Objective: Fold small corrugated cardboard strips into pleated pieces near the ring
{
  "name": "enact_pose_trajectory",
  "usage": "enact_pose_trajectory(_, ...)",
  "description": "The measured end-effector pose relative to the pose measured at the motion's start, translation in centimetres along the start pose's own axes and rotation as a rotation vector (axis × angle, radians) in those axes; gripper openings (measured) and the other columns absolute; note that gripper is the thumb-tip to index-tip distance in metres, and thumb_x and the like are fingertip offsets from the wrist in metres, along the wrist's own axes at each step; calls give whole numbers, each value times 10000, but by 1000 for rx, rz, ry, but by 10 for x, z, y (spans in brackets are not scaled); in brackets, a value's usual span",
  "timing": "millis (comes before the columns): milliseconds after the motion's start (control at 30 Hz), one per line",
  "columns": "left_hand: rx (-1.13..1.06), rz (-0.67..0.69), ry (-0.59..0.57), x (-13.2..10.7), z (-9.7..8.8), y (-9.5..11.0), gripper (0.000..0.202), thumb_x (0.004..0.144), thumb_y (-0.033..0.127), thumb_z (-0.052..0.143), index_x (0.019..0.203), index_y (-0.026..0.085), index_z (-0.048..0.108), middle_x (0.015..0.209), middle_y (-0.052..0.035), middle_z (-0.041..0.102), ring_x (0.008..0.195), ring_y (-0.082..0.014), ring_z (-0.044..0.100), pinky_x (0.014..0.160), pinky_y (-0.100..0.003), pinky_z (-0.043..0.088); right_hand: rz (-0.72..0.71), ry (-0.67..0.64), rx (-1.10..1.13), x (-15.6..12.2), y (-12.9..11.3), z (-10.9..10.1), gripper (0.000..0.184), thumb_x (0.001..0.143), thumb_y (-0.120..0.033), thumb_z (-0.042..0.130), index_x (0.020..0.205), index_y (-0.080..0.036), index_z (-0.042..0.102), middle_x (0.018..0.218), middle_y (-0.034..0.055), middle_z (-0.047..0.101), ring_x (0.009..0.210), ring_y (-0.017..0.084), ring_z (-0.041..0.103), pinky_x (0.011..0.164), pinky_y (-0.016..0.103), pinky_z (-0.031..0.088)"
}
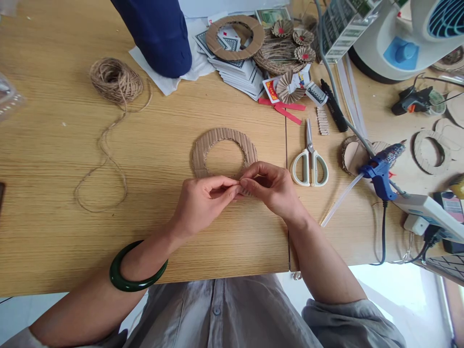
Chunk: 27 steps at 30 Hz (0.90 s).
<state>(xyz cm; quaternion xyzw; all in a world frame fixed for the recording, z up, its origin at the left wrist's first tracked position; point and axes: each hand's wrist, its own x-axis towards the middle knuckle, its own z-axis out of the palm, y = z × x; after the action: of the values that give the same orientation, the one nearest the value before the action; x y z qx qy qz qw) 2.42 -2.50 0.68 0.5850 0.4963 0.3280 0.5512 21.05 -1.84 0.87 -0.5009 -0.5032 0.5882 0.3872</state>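
A corrugated cardboard ring point(202, 151) lies flat on the table, its lower part covered by my hands. My left hand point(203, 200) reaches in from the left, thumb and forefinger pinched together at the ring's near side. Meeting it fingertip to fingertip, my right hand point(273, 191) is closed in a pinch too. A bit of ridged cardboard shows just under the right fingertips; whether it belongs to the ring or is a separate piece I cannot tell. What the fingers hold is mostly hidden. Scissors point(309, 162) lie shut to the right of my right hand.
A jute twine ball point(116, 81) trails a loose end at left. Behind are a navy cap point(159, 38), playing cards point(239, 77), another cardboard ring point(217, 44) and a twine wreath point(273, 53). At right sit a blue glue gun point(380, 171), a marker point(334, 106) and a power strip point(431, 212).
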Motion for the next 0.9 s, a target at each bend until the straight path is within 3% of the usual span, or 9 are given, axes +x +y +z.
enact_pose_trajectory(133, -197, -134, -19, 3, -1, 2, 249, 904, 417, 699, 894, 182, 783, 852, -53, 816, 722, -214, 791, 684, -301, 681, -1, 16, 35, 2, 0, -3, 299, 779, -424, 801, 745, -167, 653, 685, -5, 631, 609, 95, 498, 556, 254, 389)
enact_pose_trajectory(267, -176, -129, -57, 3, -1, 5, 194, 856, 381, 760, 891, 191, 785, 802, -34, 809, 737, -206, 790, 707, -296, 678, 16, -12, 30, 2, -2, -3, 295, 789, -419, 794, 757, -157, 662, 699, 3, 636, 629, 101, 512, 577, 259, 386)
enact_pose_trajectory(533, -170, -110, -118, 4, -4, 3, 168, 892, 341, 716, 852, 183, 759, 770, -36, 803, 726, -202, 789, 702, -280, 672, 18, -65, -22, 2, -1, -3, 329, 815, -464, 774, 786, -155, 665, 719, 4, 627, 659, 109, 522, 605, 262, 396)
enact_pose_trajectory(767, -141, -126, 66, 3, -2, 5, 137, 842, 312, 738, 785, 188, 728, 704, -10, 787, 651, -188, 778, 645, -249, 654, 34, -46, -36, 2, -6, -3, 402, 797, -535, 777, 862, -149, 688, 788, 21, 656, 681, 112, 537, 631, 266, 424)
enact_pose_trajectory(900, -110, -106, 108, 4, -1, 5, 124, 822, 305, 741, 769, 193, 728, 703, -6, 787, 643, -187, 775, 636, -248, 648, 30, -69, -98, 2, -4, -4, 403, 811, -542, 767, 837, -147, 689, 760, 20, 641, 688, 121, 536, 644, 278, 423)
